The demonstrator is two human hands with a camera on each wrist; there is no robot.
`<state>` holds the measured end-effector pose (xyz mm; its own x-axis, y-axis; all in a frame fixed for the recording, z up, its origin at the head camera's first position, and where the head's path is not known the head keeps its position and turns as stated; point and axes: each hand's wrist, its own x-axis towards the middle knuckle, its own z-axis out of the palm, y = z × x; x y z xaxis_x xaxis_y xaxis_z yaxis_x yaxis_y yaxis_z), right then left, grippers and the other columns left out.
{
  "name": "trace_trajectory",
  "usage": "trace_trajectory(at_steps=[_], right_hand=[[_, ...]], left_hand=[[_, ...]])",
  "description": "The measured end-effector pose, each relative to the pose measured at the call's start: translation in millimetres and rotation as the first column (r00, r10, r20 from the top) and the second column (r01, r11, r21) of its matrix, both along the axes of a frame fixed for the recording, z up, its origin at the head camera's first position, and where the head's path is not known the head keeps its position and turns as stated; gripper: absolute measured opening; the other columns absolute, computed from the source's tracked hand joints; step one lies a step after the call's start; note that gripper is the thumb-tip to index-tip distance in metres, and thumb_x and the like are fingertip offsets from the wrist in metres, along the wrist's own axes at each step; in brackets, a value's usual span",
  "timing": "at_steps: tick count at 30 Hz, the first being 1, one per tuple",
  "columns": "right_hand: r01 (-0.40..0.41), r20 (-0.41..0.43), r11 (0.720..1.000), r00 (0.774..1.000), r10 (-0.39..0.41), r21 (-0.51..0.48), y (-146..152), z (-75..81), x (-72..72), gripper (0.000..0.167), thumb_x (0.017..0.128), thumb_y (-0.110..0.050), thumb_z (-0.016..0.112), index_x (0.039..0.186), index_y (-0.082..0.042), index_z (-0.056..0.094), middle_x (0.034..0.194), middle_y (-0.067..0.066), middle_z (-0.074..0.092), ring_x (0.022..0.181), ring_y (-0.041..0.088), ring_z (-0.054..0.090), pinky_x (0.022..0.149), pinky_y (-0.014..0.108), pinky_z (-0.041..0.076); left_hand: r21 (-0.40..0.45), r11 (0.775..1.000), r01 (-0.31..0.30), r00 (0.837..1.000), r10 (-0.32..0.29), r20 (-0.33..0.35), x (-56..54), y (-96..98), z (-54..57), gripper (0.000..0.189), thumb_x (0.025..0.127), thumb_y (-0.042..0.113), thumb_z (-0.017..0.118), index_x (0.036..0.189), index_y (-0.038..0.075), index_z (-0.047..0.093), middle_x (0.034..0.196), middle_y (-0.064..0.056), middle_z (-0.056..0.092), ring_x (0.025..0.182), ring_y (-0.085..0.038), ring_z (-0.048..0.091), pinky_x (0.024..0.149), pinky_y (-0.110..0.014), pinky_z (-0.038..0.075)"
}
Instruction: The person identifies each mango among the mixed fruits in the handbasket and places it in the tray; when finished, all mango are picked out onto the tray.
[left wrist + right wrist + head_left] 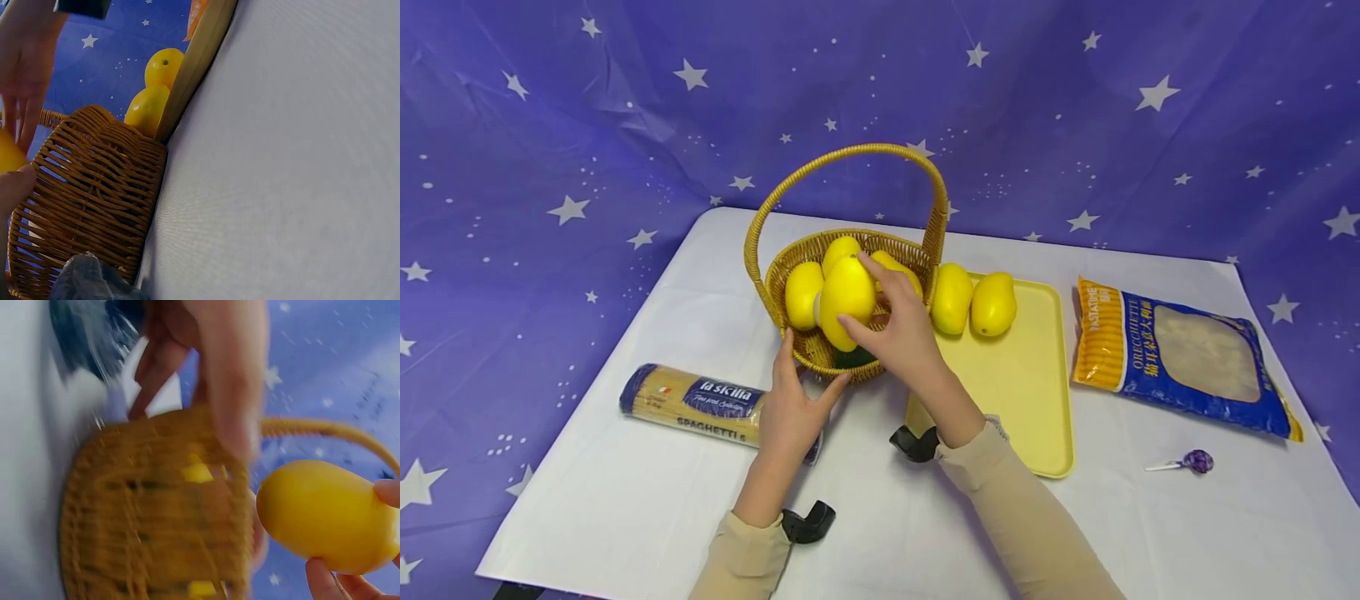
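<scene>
A yellow mango (pixel 847 300) is pinched between the thumb and fingers of my right hand (pixel 910 342), held above the wicker basket (pixel 820 367). My left hand (pixel 790 421) grips the basket's front left side, with a finger at the rim. Inside the basket lie three more mangoes, at the left (pixel 803 292), at the back and at the right, the last partly hidden by my right hand. Under the held mango (pixel 325 515) a dark green thing (pixel 853 358) shows in the basket; its kind is unclear.
Two mangoes (pixel 992 304) lie at the far end of a yellow tray (pixel 1060 400), right of the basket. A spaghetti pack (pixel 692 404) lies by my left hand. An orecchiette bag (pixel 1180 358) and a purple lollipop (pixel 1197 461) are at the right. The basket's tall handle (pixel 865 150) arches overhead.
</scene>
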<state>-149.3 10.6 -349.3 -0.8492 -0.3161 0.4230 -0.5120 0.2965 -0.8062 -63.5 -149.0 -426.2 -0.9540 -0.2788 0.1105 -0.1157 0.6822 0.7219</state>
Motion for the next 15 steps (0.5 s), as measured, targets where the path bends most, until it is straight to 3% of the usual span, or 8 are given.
trace_trajectory(at_steps=[4,9,15], right_hand=[[0.057,0.092,0.994,0.995,-0.048,-0.095,29.7,7.0,-3.9,0.076,0.083,-0.017,0.078,0.147,-0.03,0.041,0.127,0.009,0.047,0.101,0.023,0.058,0.076,0.031,0.055],[0.139,0.139,0.974,0.984,-0.115,-0.178,70.4,12.1,-8.3,0.074,0.083,-0.014,0.077,0.147,-0.029,0.042,0.133,0.005,0.047,0.1,0.023,0.056,0.076,0.031,0.055],[0.247,0.174,0.956,0.96,-0.22,-0.155,117.4,11.7,-15.4,0.072,0.086,-0.015,0.074,0.147,-0.033,0.04,0.132,0.008,0.047,0.102,0.022,0.056,0.08,0.025,0.053]], left_hand=[[0.016,1.0,0.009,1.0,-0.009,0.005,-1.6,2.2,-0.3,0.107,0.079,0.071,0.06,0.156,0.023,0.004,0.157,-0.011,0.023,0.123,-0.037,0.049,0.09,-0.057,0.044],[0.033,0.999,0.011,1.0,-0.011,0.008,-2.7,2.8,-0.4,0.107,0.079,0.068,0.063,0.156,0.024,0.004,0.157,-0.012,0.023,0.123,-0.035,0.05,0.089,-0.056,0.044],[0.065,0.998,0.005,1.0,-0.007,0.019,-2.1,-0.1,-1.1,0.106,0.079,0.067,0.064,0.156,0.025,0.004,0.157,-0.012,0.021,0.126,-0.035,0.047,0.095,-0.056,0.04]])
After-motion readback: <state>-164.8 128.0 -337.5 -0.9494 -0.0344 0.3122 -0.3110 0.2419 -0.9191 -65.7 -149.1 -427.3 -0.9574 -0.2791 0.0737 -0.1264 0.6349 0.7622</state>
